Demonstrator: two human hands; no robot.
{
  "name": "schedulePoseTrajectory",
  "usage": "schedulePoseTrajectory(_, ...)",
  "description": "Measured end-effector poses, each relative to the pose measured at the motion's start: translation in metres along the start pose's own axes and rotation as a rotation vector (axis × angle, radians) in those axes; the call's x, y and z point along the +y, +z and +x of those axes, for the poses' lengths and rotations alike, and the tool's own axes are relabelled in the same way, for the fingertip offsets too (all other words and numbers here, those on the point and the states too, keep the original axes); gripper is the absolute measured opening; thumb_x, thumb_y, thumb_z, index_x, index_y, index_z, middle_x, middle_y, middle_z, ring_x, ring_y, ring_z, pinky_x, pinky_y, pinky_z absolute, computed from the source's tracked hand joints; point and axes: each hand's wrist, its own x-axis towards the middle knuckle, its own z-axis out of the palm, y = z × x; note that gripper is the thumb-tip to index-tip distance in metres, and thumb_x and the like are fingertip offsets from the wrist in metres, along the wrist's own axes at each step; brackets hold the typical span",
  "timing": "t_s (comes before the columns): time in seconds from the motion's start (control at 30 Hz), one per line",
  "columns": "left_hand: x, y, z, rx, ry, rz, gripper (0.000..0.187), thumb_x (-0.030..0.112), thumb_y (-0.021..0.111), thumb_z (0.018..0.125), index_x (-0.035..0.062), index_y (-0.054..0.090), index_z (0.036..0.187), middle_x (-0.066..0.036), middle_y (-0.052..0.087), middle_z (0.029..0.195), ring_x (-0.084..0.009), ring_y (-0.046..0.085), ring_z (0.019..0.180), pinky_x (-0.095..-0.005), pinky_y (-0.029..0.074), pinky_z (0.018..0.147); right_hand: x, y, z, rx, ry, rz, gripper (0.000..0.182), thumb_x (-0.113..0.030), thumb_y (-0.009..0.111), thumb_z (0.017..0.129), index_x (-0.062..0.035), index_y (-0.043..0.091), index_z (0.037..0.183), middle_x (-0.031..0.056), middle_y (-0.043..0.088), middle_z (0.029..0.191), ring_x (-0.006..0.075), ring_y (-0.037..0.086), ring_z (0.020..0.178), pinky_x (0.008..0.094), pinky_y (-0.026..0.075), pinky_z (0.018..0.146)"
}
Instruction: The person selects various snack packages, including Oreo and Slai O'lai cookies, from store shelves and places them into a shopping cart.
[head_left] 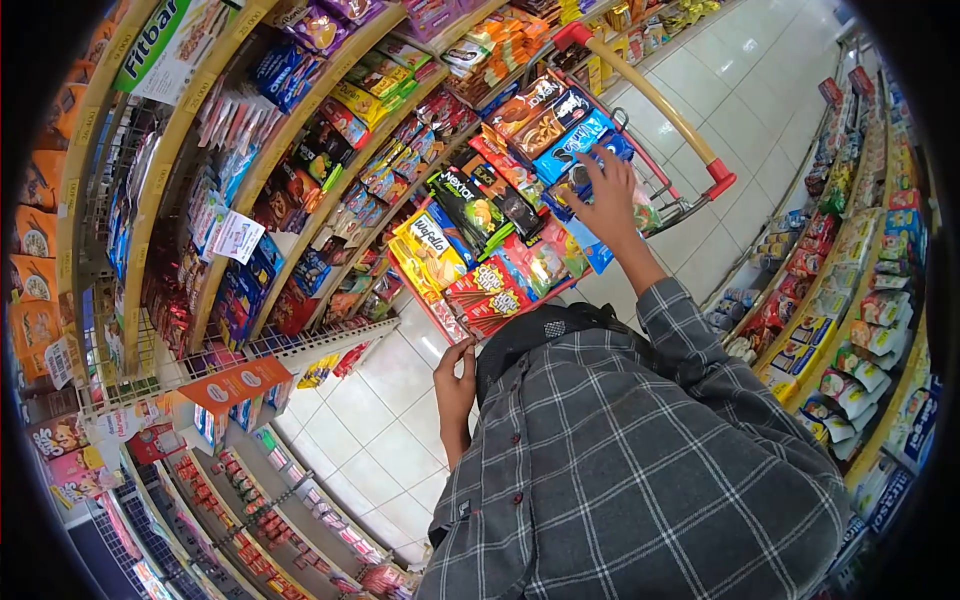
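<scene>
A shopping cart [422, 299] with a red rim stands in front of me, filled with packs of snacks. My right hand [606, 203] is over the cart's right side, fingers apart, on or just above a dark blue biscuit pack [575, 184]. A light blue pack [573, 143] lies just beyond it. My left hand [455, 388] is at the cart's near left corner, fingers curled at the rim. Close to it are a yellow Wafello pack [428, 243] and red Choki Choki packs [488, 283]. A black and green Nextar pack [466, 203] lies mid-cart.
The cart's yellow handle [655, 88] with red ends sticks out at the upper right. Snack shelves [330, 130] run close along the left, and another stocked shelf [820, 310] lines the right. White floor tiles [370, 400] show between. An orange display box [237, 385] juts out at lower left.
</scene>
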Motion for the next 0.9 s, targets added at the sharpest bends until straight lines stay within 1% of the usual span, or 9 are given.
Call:
schedulePoseTrajectory(0.07,0.000,0.000,0.005,-0.015,0.031,0.012,0.022,0.014,0.058,0.094,0.0002,0.066,0.108,-0.013,0.069,0.101,-0.0183,0.064,0.095,-0.0305,0.047,0.086,0.001,0.007,-0.004,-0.043,0.002,-0.177,0.071,-0.058,0.067,0.076,-0.0083,0.055,0.125,0.0141,0.044,0.136,0.0330,0.035,0.131,0.0574,0.019,0.108)
schedulePoseTrajectory(0.1,0.001,0.000,0.008,-0.019,0.048,0.018,0.022,0.014,0.058,0.094,0.0003,0.066,0.108,-0.013,0.069,0.101,-0.0181,0.064,0.095,-0.0304,0.047,0.085,0.002,0.009,-0.003,-0.074,0.048,-0.133,0.074,-0.063,0.063,0.076,-0.0089,0.056,0.126,0.0145,0.041,0.141,0.0324,0.030,0.135,0.0612,0.011,0.109)
schedulePoseTrajectory(0.4,-0.004,-0.004,0.011,-0.005,0.017,-0.014,0.021,0.012,0.058,0.093,0.0001,0.066,0.108,-0.015,0.068,0.102,-0.0231,0.064,0.096,-0.0317,0.047,0.086,0.005,0.016,-0.005,-0.052,0.056,-0.157,0.074,-0.062,0.065,0.076,-0.0093,0.054,0.127,0.0134,0.041,0.140,0.0311,0.031,0.135,0.0614,0.011,0.108)
schedulePoseTrajectory(0.6,-0.012,-0.010,0.006,0.006,0.039,-0.003,0.021,0.013,0.058,0.093,-0.0002,0.066,0.108,-0.015,0.068,0.101,-0.0225,0.064,0.095,-0.0318,0.047,0.086,0.001,0.009,-0.008,-0.037,-0.037,-0.124,0.073,-0.060,0.062,0.080,-0.0079,0.051,0.130,0.0137,0.037,0.143,0.0311,0.029,0.136,0.0624,0.010,0.108)
schedulePoseTrajectory(0.63,-0.011,-0.012,0.005,0.016,0.034,-0.006,0.021,0.013,0.058,0.093,-0.0004,0.066,0.107,-0.015,0.068,0.101,-0.0222,0.064,0.095,-0.0317,0.047,0.085,-0.015,-0.003,-0.007,0.020,-0.083,-0.130,0.057,-0.049,0.063,0.084,-0.0066,0.057,0.121,0.0139,0.048,0.133,0.0312,0.039,0.128,0.0562,0.019,0.108)
schedulePoseTrajectory(0.73,-0.011,-0.019,0.005,0.033,0.014,-0.024,0.021,0.014,0.058,0.094,-0.0011,0.066,0.106,-0.015,0.068,0.099,-0.0215,0.064,0.094,-0.0314,0.047,0.085,-0.032,-0.005,-0.029,-0.298,-0.063,0.354,0.038,-0.035,0.065,0.085,-0.0053,0.063,0.108,0.0130,0.059,0.116,0.0311,0.051,0.115,0.0474,0.031,0.103)
schedulePoseTrajectory(0.77,-0.015,-0.020,0.006,0.034,0.005,-0.043,0.021,0.014,0.058,0.094,-0.0014,0.066,0.106,-0.015,0.068,0.099,-0.0213,0.064,0.094,-0.0313,0.047,0.085,-0.039,-0.010,-0.039,-0.470,-0.206,0.465,0.023,-0.025,0.065,0.085,-0.0050,0.066,0.096,0.0115,0.063,0.103,0.0307,0.056,0.103,0.0421,0.038,0.094)
schedulePoseTrajectory(0.87,-0.011,-0.026,0.008,0.012,-0.015,-0.042,0.022,0.014,0.057,0.094,-0.0019,0.067,0.105,-0.015,0.068,0.098,-0.0207,0.063,0.094,-0.0311,0.046,0.086,-0.071,-0.027,-0.071,-0.382,-0.300,0.269,0.030,-0.028,0.066,0.084,-0.0061,0.063,0.104,0.0131,0.061,0.110,0.0315,0.054,0.109,0.0455,0.036,0.099)
schedulePoseTrajectory(0.9,-0.013,-0.029,0.009,0.004,-0.017,-0.038,0.021,0.014,0.057,0.094,-0.0017,0.067,0.105,-0.015,0.068,0.098,-0.0206,0.063,0.094,-0.0311,0.046,0.086,-0.057,-0.015,-0.085,-0.312,-0.189,0.109,0.046,-0.033,0.067,0.083,-0.0075,0.057,0.119,0.0158,0.054,0.125,0.0332,0.047,0.122,0.0514,0.027,0.108)
